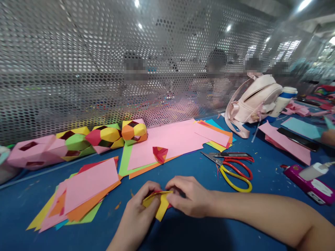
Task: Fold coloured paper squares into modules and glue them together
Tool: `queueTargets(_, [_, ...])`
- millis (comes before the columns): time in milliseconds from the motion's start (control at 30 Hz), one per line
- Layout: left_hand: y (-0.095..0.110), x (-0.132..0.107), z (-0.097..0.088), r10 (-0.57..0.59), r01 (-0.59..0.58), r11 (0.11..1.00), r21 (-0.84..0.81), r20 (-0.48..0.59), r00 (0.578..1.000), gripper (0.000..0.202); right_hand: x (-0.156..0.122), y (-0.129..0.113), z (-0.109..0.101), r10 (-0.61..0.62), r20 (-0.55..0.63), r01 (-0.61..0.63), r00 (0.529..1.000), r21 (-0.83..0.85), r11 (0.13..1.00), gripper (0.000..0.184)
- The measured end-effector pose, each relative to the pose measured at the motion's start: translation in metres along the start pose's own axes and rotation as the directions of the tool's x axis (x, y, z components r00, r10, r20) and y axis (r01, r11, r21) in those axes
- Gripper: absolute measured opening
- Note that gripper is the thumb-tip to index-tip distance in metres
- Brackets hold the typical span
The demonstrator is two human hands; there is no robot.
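Observation:
A folded piece of yellow and red paper [163,207] is between my two hands, low over the blue table. My left hand [141,209] is closed on its left side, the thumb pressing on the yellow face. From the right, the fingers of my right hand [187,195] pinch its edge; some fingertips are hidden. Just beyond lies a small folded red paper piece [160,154] on large pink sheets [167,137]. Scissors [230,170] with one red and one yellow handle rest to the right, beside a dark-bladed cutter [239,155].
On the left is a fanned stack of coloured paper [91,184], with a row of faceted paper shapes [104,137] along the perforated metal screen [91,69]. At right stand a pale backpack [258,97], a cup [284,101], a phone [298,138] and a purple power strip [310,184]. Another person's hand [328,137] shows far right.

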State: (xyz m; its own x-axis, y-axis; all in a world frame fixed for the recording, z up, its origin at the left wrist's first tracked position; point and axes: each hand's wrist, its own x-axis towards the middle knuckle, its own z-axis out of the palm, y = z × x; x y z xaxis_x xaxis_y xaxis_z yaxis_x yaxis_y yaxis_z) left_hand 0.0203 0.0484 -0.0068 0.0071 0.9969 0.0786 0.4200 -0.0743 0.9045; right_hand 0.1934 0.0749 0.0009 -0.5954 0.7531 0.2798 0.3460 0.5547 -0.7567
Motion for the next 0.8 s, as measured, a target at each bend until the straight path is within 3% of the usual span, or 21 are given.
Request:
queueTargets(67, [-0.001,0.001,-0.001,-0.007,0.007,1.000,0.025,-0.012,1.000,0.009,0.002,0.000,-0.006,-0.009,-0.090,0.013,0.996,0.051,0.999,0.020])
queueTargets(133, [-0.001,0.001,-0.001,-0.013,0.013,0.999,0.035,-0.008,1.000,0.010,0.005,0.003,-0.010,0.094,-0.186,-0.070,0.978,0.132,0.989,0.023])
queueTargets(200, [-0.002,0.001,-0.001,-0.019,0.019,0.999,0.031,0.006,1.000,0.010,0.008,0.007,-0.010,0.252,-0.190,-0.215,0.949,0.194,0.957,0.023])
queueTargets(267, [-0.002,0.001,0.000,-0.023,0.022,0.999,0.029,0.015,1.000,0.010,0.008,0.009,-0.008,0.320,-0.122,-0.293,0.940,0.197,0.936,0.023])
queueTargets(433, [-0.003,0.000,0.000,-0.029,0.029,1.000,0.002,0.010,1.000,0.011,0.001,0.003,-0.002,0.129,-0.030,-0.124,0.991,0.122,0.985,0.017])
queueTargets(600, [0.000,0.001,0.002,0.003,-0.003,1.000,0.002,0.039,0.999,0.009,-0.001,0.001,0.002,0.004,0.007,-0.003,1.000,-0.019,1.000,0.016])
queueTargets(667, [0.003,0.001,0.002,0.007,-0.008,1.000,0.019,0.047,0.999,0.010,0.000,0.004,0.004,-0.008,-0.038,0.007,0.999,-0.012,1.000,0.020])
queueTargets(800, [0.009,-0.001,0.003,-0.046,0.045,0.999,0.021,0.041,0.998,0.011,0.002,0.006,0.004,0.099,-0.120,-0.093,0.988,0.051,0.994,0.020])
